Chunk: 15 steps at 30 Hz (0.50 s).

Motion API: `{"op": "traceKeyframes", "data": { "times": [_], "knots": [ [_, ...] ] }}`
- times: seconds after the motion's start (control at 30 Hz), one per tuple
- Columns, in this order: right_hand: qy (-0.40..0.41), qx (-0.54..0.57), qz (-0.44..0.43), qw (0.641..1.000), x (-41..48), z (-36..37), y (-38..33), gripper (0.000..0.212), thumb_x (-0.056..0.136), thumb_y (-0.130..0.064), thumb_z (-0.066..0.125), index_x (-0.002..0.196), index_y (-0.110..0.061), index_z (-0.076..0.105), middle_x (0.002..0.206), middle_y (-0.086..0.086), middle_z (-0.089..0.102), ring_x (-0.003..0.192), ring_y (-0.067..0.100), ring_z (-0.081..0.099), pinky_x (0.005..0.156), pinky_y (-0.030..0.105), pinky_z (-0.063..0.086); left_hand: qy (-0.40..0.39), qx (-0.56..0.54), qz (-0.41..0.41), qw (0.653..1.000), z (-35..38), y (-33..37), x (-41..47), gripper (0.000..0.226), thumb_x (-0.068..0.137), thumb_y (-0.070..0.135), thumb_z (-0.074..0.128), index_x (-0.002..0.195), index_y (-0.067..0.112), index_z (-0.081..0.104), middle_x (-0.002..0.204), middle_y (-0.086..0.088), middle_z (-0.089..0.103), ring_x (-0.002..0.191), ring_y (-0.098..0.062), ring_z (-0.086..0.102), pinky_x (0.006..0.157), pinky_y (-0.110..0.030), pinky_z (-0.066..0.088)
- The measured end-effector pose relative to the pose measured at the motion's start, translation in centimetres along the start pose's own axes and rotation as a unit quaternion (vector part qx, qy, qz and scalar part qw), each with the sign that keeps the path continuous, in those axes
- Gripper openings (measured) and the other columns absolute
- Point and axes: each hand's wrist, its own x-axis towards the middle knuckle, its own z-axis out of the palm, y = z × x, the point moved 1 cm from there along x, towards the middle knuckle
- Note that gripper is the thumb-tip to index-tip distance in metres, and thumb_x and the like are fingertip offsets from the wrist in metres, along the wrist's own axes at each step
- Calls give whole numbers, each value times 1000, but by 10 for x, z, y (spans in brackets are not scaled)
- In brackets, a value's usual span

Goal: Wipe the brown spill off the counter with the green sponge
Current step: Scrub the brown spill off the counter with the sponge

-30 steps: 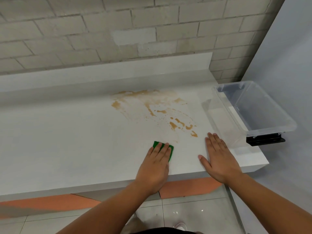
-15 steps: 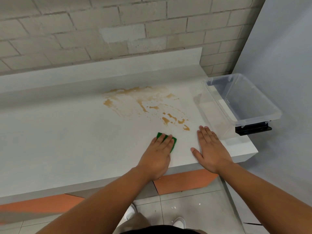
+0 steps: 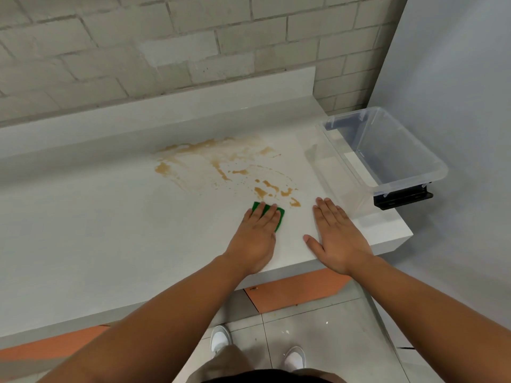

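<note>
The frame holds one pale counter (image 3: 96, 230), one green sponge (image 3: 280, 218), one brown spill (image 3: 222, 171), one clear plastic bin (image 3: 392, 150) and two bare hands. The spill is a single smeared area made of many separate streaks and blots, too many to count cleanly. It spreads from near the raised back edge of the counter down toward the person. The sponge lies flat on the counter at the near end of the spill, just beside the closest brown blots; whether it touches them cannot be told. The left hand (image 3: 255, 239) covers most of the sponge, so green shows only past the fingertips and along the right side. Its fingers (image 3: 272, 214) are straight and close together, pressing down on the sponge rather than curling round it. The thumb is not clearly visible. The right hand (image 3: 338, 239) rests palm down on bare counter to the right of the sponge, between it and the bin. Its four fingers are straight and together, the thumb is spread out toward the left, and it holds nothing. The bin sits at the counter's right end and overhangs the edge, with one black bracket (image 3: 401, 199) under it. Below are two white shoes (image 3: 220, 337) on a tiled floor (image 3: 318, 327), and a brick wall (image 3: 166, 51) rises behind the counter.
</note>
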Motion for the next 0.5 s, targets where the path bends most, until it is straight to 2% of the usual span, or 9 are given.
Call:
{"op": "traceKeyframes", "data": {
  "times": [0.1,0.17,0.27,0.4,0.5],
  "knots": [
    [1,3,-1,1000,0,0,0,84,92,-64,6,155,-8,-3,163,8,-12,149,18,-15,122,37,-2,-10,-32,103,994,3,-11,-20,54,105,26,22,158,16,16,165,2,8,153,-21,-3,123,-36,-6],
    [0,4,-1,1000,0,-1,0,84,92,-64,5,155,-8,-3,163,8,-12,149,19,-15,123,38,-1,-17,-47,142,989,2,-32,-30,56,103,32,19,157,16,20,165,2,12,153,-18,-1,124,-35,-3],
    [-1,2,-1,1000,-1,-3,-1,84,92,-64,4,154,-7,-3,163,9,-12,149,20,-16,123,38,-1,-23,-39,103,994,-2,-51,-13,59,101,35,14,157,17,17,165,3,9,153,-18,-4,125,-39,1],
    [0,-1,2,1000,0,-3,-1,83,93,-63,6,154,-7,-3,162,8,-12,149,19,-16,123,38,0,-13,-17,2,1000,-5,-17,30,56,105,22,23,158,16,8,166,-1,2,152,-23,-7,124,-41,-4],
    [6,-1,0,1000,0,-3,-2,83,93,-62,8,154,-6,-1,163,9,-9,149,20,-13,123,38,0,-1,-18,29,999,-1,7,38,57,105,19,26,158,15,7,166,-3,2,152,-25,-7,123,-39,-7]
  ]
}}
